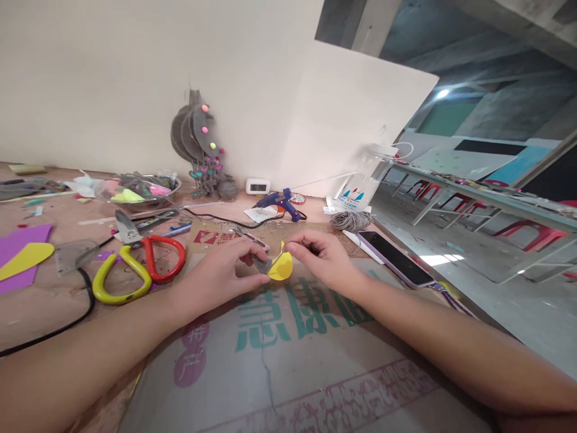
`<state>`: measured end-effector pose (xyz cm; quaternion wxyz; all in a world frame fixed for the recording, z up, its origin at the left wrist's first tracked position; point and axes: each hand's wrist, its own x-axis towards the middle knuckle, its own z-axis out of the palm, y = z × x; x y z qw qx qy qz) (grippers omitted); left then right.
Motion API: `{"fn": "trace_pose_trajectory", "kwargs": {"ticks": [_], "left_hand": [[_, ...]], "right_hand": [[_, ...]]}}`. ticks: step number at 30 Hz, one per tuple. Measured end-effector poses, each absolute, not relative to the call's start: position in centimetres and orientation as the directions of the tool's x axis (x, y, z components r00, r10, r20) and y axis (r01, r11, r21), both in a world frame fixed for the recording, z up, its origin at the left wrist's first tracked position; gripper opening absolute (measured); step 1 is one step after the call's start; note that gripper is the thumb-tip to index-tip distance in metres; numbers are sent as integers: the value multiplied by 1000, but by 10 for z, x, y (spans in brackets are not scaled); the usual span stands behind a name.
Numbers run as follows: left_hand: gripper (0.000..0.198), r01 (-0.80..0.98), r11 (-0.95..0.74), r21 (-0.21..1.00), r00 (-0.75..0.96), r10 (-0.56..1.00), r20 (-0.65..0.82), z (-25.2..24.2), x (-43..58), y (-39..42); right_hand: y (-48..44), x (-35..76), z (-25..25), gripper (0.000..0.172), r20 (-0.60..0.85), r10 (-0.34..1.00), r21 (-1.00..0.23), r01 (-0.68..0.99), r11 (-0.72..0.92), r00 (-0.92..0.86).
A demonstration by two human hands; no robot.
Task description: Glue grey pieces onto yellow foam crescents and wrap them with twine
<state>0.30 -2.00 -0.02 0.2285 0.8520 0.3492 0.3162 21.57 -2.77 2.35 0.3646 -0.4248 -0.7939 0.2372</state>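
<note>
My left hand point(220, 273) and my right hand point(322, 257) meet over a sheet of printed cardboard point(288, 361) on the table. Between them is a small yellow foam piece point(280, 266), rounded and folded, joined to a small grey piece point(261, 263). The left hand's fingers pinch the grey piece from the left. The right hand's thumb and forefinger pinch the yellow piece's upper edge from the right. Both forearms rest low across the cardboard.
Large scissors with red and yellow handles point(135, 264) lie left of my hands, beside a black cable point(67, 325). A blue glue gun point(282, 203), a phone point(396, 257), a coil of twine point(350, 221), a metal bowl of foam scraps point(135, 189) and purple foam point(20, 252) lie around.
</note>
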Motion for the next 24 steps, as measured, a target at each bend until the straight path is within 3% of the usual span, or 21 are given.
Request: {"fn": "trace_pose_trajectory", "kwargs": {"ticks": [5, 10, 19, 24], "left_hand": [[22, 442, -738, 509, 591, 667, 454, -2, 3, -20], [20, 447, -753, 482, 600, 653, 462, -4, 2, -19], [18, 429, -770, 472, 637, 628, 446, -4, 2, -21], [21, 440, -774, 455, 671, 620, 407, -4, 2, -20]], "right_hand": [[-8, 236, 23, 26, 86, 820, -764, 491, 419, -566], [-5, 245, 21, 29, -25, 778, -725, 547, 418, -628], [-5, 237, 14, 25, 120, 862, -730, 545, 413, -492], [-9, 236, 21, 36, 182, 839, -590, 626, 510, -512]]}}
